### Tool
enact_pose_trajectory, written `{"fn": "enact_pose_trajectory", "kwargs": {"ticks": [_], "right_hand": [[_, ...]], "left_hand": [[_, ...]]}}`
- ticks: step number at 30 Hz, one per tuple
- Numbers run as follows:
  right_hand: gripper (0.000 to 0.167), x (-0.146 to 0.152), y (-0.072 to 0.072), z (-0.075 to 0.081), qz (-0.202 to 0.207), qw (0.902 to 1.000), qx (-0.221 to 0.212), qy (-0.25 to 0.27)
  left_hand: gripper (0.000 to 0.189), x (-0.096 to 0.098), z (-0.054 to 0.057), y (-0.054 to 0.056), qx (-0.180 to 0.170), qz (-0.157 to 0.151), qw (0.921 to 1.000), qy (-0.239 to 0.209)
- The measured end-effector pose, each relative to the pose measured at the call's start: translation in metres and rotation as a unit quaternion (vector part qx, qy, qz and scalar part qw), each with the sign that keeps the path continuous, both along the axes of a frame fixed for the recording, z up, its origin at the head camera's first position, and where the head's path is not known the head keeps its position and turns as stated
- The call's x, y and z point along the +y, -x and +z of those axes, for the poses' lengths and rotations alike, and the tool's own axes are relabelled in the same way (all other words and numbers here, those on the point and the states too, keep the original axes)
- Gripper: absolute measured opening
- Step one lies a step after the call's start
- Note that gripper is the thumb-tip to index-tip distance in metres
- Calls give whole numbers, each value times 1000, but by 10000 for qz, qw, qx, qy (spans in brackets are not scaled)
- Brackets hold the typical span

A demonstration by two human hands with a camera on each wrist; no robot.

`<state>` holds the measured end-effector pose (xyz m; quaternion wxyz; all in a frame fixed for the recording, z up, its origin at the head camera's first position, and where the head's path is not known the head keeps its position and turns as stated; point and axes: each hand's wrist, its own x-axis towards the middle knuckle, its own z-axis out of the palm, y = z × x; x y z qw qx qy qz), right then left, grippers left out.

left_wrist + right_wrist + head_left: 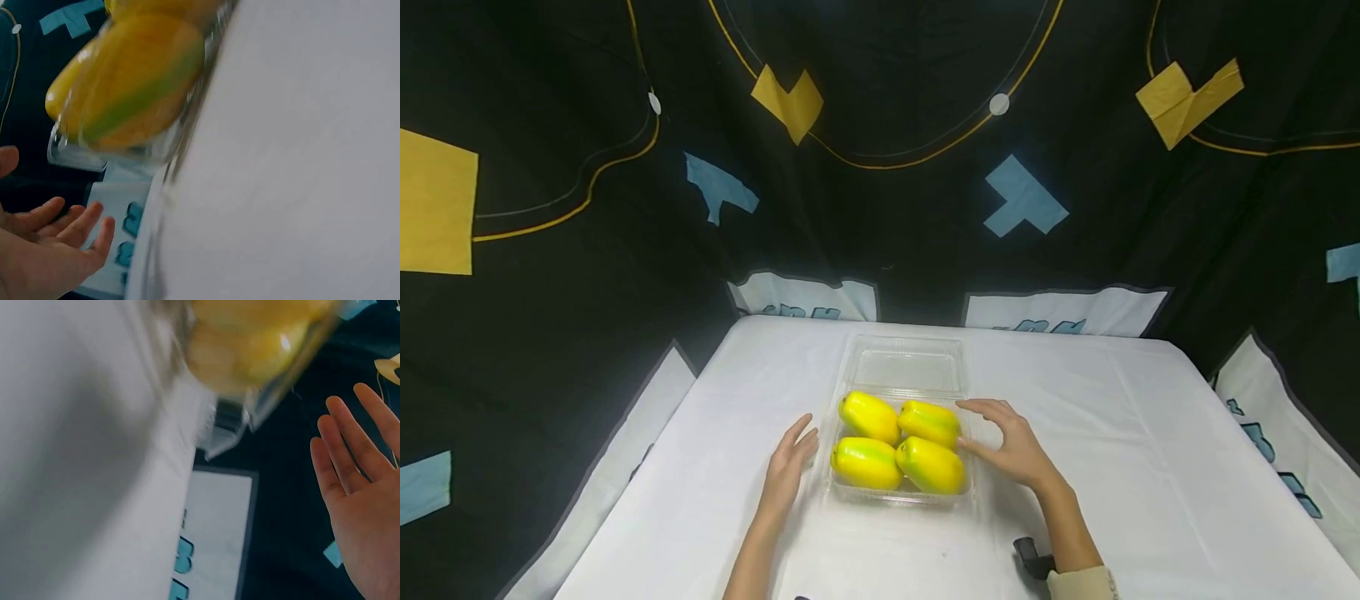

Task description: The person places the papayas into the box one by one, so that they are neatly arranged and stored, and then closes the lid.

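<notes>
Several yellow mangoes (932,465) with green streaks lie in two rows inside a clear plastic clamshell box (898,497). Its lid (906,367) is folded back flat on the far side. My left hand (786,471) is beside the box's left wall, fingers relaxed and holding nothing. In the left wrist view a gap shows between that hand (53,250) and the box. On the other side, my right hand (1015,446) is spread, with thumb and fingertips overlapping the box's right edge near the mangoes. The right wrist view shows its fingers (350,447) straight with nothing held.
A white cloth covers the table (1150,467). Beside my right forearm is a black object (1033,558), partly hidden by the sleeve (1082,583). A black curtain (880,225) with yellow and blue patches hangs behind the table.
</notes>
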<state>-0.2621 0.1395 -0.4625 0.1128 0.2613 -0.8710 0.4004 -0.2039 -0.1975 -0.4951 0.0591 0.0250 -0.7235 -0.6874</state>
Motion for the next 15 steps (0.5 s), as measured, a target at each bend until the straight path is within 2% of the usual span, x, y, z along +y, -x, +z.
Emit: {"fn": "enact_pose_trajectory", "kwargs": {"ticks": [3,6,11,15], "right_hand": [[49,7,12,10,-211,9997,148,48],[46,10,26,20,-502,9983,270,136],[46,10,47,32,-996,9933,421,412],[51,5,60,37,-1150,9901,395,695]], "left_hand": [[49,-5,17,12,-327,281,9975,-560],[47,-10,34,32,-394,430,9925,-1077],[45,-15,62,76,-363,678,9828,-1679],[45,-16,77,113,-253,778,9803,-1800]]}}
